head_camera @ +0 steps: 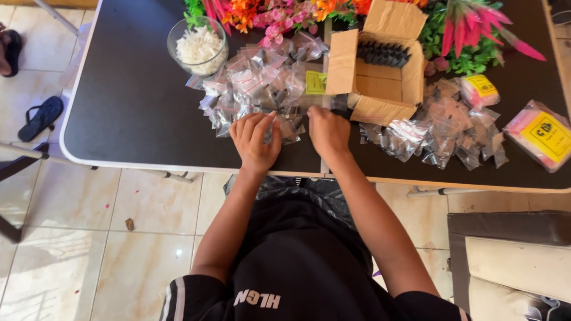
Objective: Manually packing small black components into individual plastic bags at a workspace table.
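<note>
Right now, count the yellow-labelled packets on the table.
3. One small yellow label sits left of the cardboard box; a pink packet lies right of the box; a larger packet rests at the table's right edge. Others may hide under the clear bags.

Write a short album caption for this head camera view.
Left hand and right hand rest on small clear bags on a black table, beside an open cardboard box.

One head-worn camera looks steeply down over the person's arms onto the near edge of a black table [131,101], at close range.
</note>
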